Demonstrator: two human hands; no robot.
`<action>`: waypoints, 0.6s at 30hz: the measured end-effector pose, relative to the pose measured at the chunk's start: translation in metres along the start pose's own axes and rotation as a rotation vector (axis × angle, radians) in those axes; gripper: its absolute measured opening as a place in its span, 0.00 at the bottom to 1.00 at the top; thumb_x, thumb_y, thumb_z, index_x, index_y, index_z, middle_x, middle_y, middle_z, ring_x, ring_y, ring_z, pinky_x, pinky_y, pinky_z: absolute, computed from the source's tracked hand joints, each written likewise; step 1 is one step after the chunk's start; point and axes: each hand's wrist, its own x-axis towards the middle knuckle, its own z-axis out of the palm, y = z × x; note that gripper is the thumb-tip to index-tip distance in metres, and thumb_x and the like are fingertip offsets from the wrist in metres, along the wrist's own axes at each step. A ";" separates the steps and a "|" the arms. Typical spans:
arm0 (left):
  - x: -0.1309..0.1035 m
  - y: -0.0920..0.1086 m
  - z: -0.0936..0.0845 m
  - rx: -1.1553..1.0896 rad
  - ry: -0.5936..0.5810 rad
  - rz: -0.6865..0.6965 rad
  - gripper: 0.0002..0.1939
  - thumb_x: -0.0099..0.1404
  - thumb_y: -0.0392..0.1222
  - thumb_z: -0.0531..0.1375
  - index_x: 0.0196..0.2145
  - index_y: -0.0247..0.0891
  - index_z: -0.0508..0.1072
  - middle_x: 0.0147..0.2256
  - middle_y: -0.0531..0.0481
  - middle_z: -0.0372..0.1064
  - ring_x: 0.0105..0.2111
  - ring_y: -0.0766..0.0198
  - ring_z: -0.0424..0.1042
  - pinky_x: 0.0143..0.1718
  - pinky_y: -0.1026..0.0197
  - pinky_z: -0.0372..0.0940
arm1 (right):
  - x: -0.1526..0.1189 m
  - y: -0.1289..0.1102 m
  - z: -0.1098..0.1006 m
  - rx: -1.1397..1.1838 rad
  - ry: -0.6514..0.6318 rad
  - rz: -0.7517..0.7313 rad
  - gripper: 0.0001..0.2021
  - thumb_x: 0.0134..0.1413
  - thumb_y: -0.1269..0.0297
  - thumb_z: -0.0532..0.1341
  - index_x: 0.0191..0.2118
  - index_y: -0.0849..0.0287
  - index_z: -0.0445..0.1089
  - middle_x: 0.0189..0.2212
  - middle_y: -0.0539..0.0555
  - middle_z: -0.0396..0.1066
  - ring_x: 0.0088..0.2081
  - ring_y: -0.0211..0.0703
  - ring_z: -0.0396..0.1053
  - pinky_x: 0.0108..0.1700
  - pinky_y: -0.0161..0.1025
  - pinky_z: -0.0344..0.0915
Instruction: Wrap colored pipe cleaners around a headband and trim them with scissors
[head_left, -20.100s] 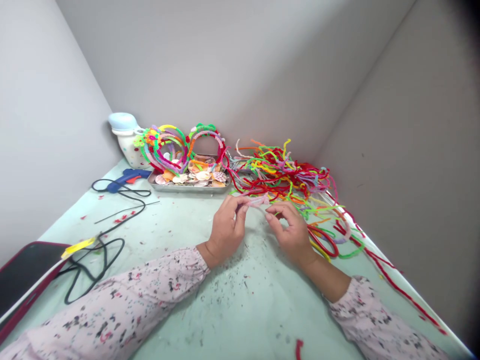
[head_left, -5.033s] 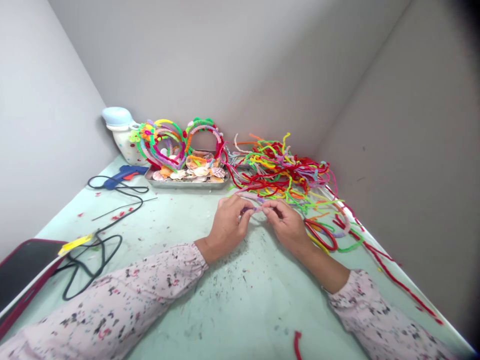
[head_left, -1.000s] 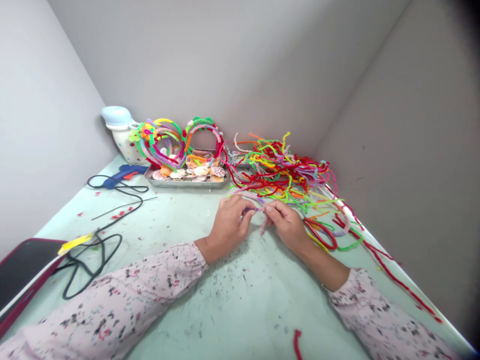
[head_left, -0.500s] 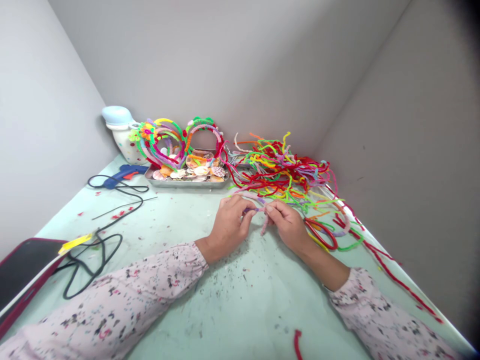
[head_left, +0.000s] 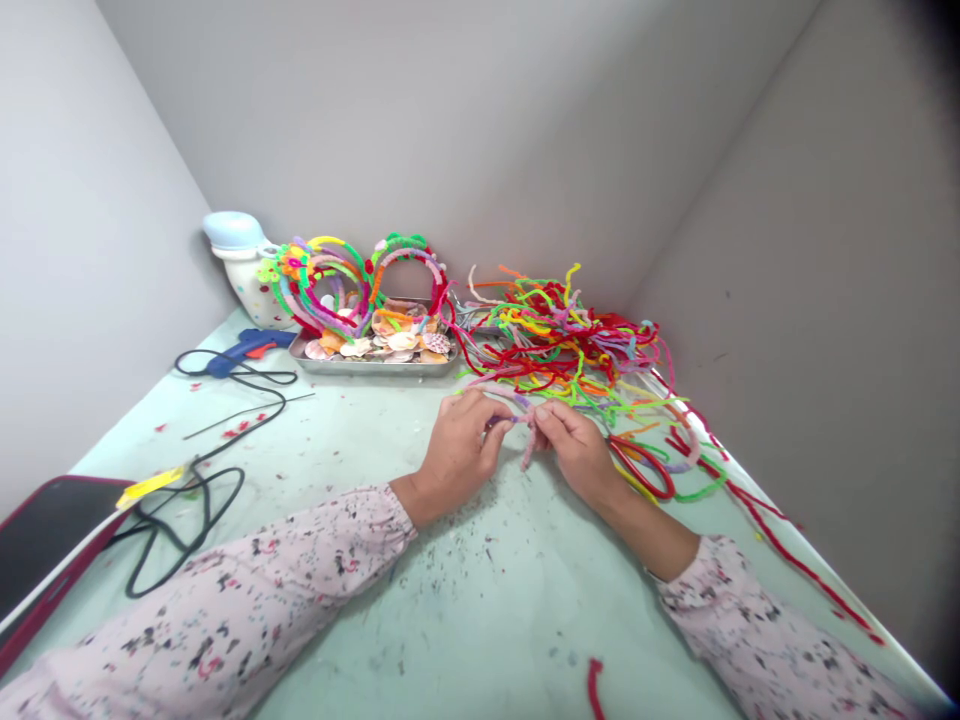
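Near the middle of the table, my left hand (head_left: pixel 461 445) pinches a thin purple fuzzy stem between thumb and fingers. My right hand (head_left: pixel 576 450) is closed close beside it, its thumb and finger gripping a pale pink fuzzy stem (head_left: pixel 528 452), whose short end hangs down between the hands. The purple and pink parts meet at the fingertips; how they join is too small to tell. A pale pink and purple band (head_left: pixel 499 390) arches just behind both hands. Red-handled scissors (head_left: pixel 660 478) lie partly hidden beside my right wrist.
Behind stands a metal tray (head_left: pixel 375 368) of shells and colourful headbands. A pile of fuzzy stems (head_left: pixel 555 335) spreads at the back right. On the left are a blue glue gun (head_left: pixel 244 350), its black cord and a dark device (head_left: pixel 56 540). A red piece (head_left: pixel 595 688) lies in front.
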 end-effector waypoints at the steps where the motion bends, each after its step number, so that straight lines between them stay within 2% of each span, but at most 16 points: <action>1: 0.000 0.000 0.000 -0.001 -0.002 0.000 0.04 0.67 0.36 0.56 0.36 0.39 0.70 0.35 0.49 0.71 0.40 0.59 0.69 0.45 0.55 0.59 | 0.000 0.000 0.000 -0.007 0.001 0.000 0.15 0.63 0.54 0.52 0.28 0.55 0.65 0.22 0.48 0.62 0.28 0.41 0.62 0.33 0.37 0.60; 8: 0.000 -0.001 0.001 -0.015 0.001 0.006 0.03 0.66 0.36 0.57 0.36 0.39 0.70 0.35 0.50 0.71 0.39 0.61 0.68 0.45 0.55 0.59 | 0.001 -0.003 0.000 -0.066 0.007 -0.026 0.17 0.63 0.55 0.52 0.25 0.56 0.63 0.22 0.47 0.60 0.28 0.40 0.60 0.32 0.36 0.58; 18: 0.000 -0.001 0.001 0.001 0.002 -0.005 0.03 0.66 0.36 0.57 0.35 0.39 0.70 0.34 0.49 0.70 0.39 0.60 0.68 0.44 0.55 0.58 | 0.000 -0.002 0.000 -0.008 0.003 -0.006 0.13 0.62 0.56 0.52 0.32 0.56 0.68 0.24 0.48 0.63 0.29 0.41 0.61 0.33 0.37 0.59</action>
